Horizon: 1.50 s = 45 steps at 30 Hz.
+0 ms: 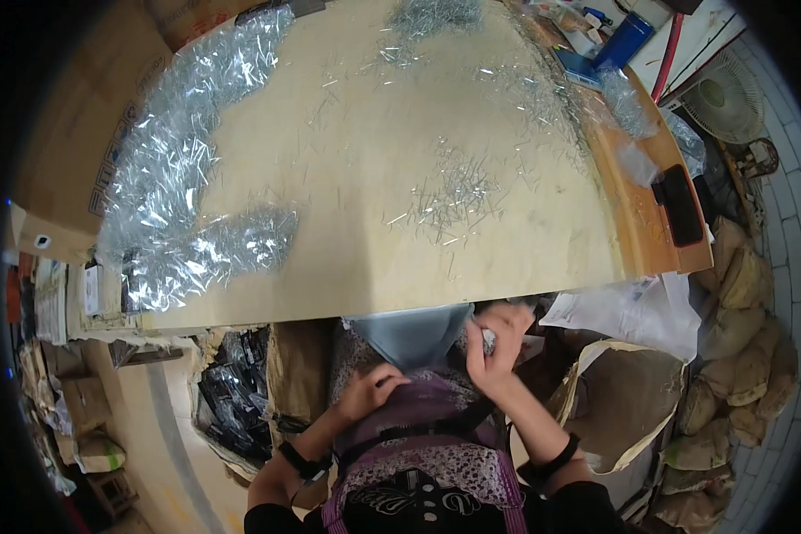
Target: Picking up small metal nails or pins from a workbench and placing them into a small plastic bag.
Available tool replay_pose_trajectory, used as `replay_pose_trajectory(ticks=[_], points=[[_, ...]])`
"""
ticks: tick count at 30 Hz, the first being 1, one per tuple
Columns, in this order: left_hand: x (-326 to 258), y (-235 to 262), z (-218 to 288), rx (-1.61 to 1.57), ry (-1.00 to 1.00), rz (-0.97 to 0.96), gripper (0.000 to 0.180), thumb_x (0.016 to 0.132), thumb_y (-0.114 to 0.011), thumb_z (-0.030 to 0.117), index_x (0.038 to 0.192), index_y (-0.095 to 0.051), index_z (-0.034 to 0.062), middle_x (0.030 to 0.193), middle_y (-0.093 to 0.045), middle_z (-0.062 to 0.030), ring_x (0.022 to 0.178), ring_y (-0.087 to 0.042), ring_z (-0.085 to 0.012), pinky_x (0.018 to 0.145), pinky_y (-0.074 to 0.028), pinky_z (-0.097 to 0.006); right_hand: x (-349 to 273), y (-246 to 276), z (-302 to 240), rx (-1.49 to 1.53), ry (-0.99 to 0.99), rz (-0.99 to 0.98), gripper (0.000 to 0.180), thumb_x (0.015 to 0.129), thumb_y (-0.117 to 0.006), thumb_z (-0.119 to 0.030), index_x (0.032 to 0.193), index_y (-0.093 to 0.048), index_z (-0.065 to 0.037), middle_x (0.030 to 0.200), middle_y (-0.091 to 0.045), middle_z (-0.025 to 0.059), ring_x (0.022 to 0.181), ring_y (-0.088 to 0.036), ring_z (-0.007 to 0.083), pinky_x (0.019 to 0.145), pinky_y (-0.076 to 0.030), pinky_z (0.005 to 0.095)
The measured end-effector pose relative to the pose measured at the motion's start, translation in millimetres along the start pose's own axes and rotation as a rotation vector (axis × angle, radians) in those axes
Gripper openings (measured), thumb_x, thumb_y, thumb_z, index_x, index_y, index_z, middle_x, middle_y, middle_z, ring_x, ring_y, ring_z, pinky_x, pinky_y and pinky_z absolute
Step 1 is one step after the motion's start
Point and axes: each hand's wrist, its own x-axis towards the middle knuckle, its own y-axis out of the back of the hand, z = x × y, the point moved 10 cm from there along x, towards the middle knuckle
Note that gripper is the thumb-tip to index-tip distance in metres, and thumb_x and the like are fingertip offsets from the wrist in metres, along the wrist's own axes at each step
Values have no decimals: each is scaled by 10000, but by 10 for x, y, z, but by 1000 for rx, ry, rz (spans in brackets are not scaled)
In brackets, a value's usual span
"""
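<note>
A grey-blue, semi-clear plastic piece (416, 333), like a bag or a shallow tray, hangs over my lap from the table's near edge. My left hand (370, 392) is beside its lower tip, fingers curled in; whatever they pinch is too small to tell. On the other side my right hand (502, 345) is raised at the table edge with fingers bent closed, slightly blurred. A small whitish bit shows at its thumb, but its kind is unclear. Ahead on the pale wooden table (329, 205) lies a loose scatter of thin metal pins (455, 198).
Shiny clear packets (165, 182) are heaped along the table's left side. More pins (432, 18) pile at the far edge. A dark phone (681, 206) lies on the right ledge. Open sacks (627, 400) stand by my right, black items (233, 392) by my left, a fan (721, 98) far right.
</note>
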Motion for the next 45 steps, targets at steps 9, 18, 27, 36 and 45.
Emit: replay_pose_trajectory(ticks=[9,18,27,36,45], points=[[71,111,410,-61,-197,129,144,789,-724,46,931,-710,31,917,-706,-86,786,-640,-238,722,-527,-324,1078,-834,73,-317,136,-499,748,790,-584,-614,1393,-477,-184,1462,-389,168,1374,-298,392,1123,-180,583],[-72,178,511,-117,-150,121,105,785,-725,39,889,-730,47,882,-716,-52,743,-625,-186,685,-512,-292,285,-554,-576,-164,172,-750,812,715,-630,-585,1416,-445,-219,1505,-338,117,1400,-270,349,1127,-215,553],[-13,190,552,-118,-107,87,82,799,-701,31,876,-730,33,874,-718,-58,770,-628,-188,701,-513,-299,710,-611,-402,112,70,-478,557,796,-527,57,1346,-443,32,1454,-387,205,1373,-338,361,1142,-265,474],[29,164,464,-168,-84,65,83,805,-710,50,882,-729,25,863,-705,-76,785,-620,-191,735,-499,-300,1356,-1242,37,2,157,-607,558,727,-500,117,1256,-575,-45,1405,-470,168,1327,-417,326,1118,-340,419],[29,178,534,-196,-83,81,90,766,-764,73,847,-729,54,820,-686,-66,743,-598,-172,682,-484,-288,460,-497,-572,234,143,-733,584,651,-497,144,1197,-605,-34,1352,-525,140,1311,-448,304,1110,-371,419]])
